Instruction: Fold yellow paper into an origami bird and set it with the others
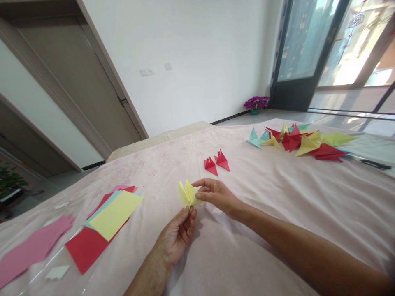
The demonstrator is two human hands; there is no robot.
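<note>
A yellow folded paper piece (189, 194) is held up between both hands over the cloth, its two pointed flaps spread apart at the top. My left hand (177, 234) pinches its lower tip between thumb and fingers. At its right side, my right hand (217, 197) grips the paper's edge with thumb and forefinger. Just beyond the hands stand two red folded paper cranes (210, 165), side by side. Part of the yellow paper is hidden behind the fingers.
Stacked coloured paper sheets (117, 213) lie at left, near pink paper (37, 246) and a paper scrap (57, 272). A pile of folded cranes (293, 139) sits at far right, beside a black-handled tool (375, 164). Wrinkled pink cloth (277, 197) covers the table.
</note>
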